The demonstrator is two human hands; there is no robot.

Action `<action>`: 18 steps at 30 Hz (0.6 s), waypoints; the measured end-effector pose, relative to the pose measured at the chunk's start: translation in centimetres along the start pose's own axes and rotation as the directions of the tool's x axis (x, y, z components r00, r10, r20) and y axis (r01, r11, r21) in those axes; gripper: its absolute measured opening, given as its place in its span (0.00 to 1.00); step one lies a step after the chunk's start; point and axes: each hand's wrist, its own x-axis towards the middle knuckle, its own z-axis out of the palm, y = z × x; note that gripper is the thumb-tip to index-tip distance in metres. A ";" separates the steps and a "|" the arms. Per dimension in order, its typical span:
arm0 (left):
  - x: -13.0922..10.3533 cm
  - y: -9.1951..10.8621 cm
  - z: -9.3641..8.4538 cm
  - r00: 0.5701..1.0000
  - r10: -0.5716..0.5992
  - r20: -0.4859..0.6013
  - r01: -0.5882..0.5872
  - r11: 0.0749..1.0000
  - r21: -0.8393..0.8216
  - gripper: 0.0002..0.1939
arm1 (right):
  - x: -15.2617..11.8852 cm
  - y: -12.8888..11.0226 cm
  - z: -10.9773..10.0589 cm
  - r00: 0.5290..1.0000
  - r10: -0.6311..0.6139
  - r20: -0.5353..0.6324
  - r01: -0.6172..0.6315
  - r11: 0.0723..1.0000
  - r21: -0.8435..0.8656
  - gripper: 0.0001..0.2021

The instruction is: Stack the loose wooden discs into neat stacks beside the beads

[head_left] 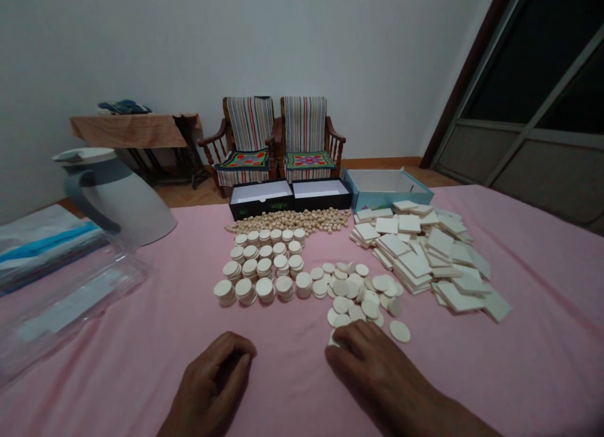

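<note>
Got right hand (368, 361) curled over a white disc (332, 341) toward the near edge of the table (283, 380), can't tell if gripping. Left hand (214, 377) loosely curled, slightly open.

Through the head camera I see a pale, plain wall (368, 60) above a brown floor (189, 195). Two wooden armchairs (249, 141) with striped covers and bright seat mats stand against it, left of dark, framed glass panels (557, 66). I find the light dim; a cloth-draped side table (132, 132) stands farther left.
</note>
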 end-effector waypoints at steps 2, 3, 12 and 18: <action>0.0 -0.2 0.0 1.000 0.018 -0.002 -0.018 1.000 0.010 0.05 | 0.5 0.9 0.1 0.999 0.048 -0.013 -0.048 0.999 -0.001 0.07; -0.1 -0.2 0.0 1.000 0.025 0.001 -0.025 1.000 0.014 0.04 | 0.9 1.4 -0.2 0.998 0.059 -0.014 -0.059 0.998 0.018 0.08; 0.0 -0.3 0.2 0.995 0.093 0.020 -0.095 0.992 0.082 0.04 | 4.9 10.6 -3.3 0.963 0.166 -0.213 -0.165 0.986 0.025 0.16; 0.6 0.6 0.1 0.991 0.122 0.063 -0.132 0.973 0.190 0.05 | 6.1 13.4 -3.0 0.945 0.291 -0.150 -0.257 0.943 0.213 0.06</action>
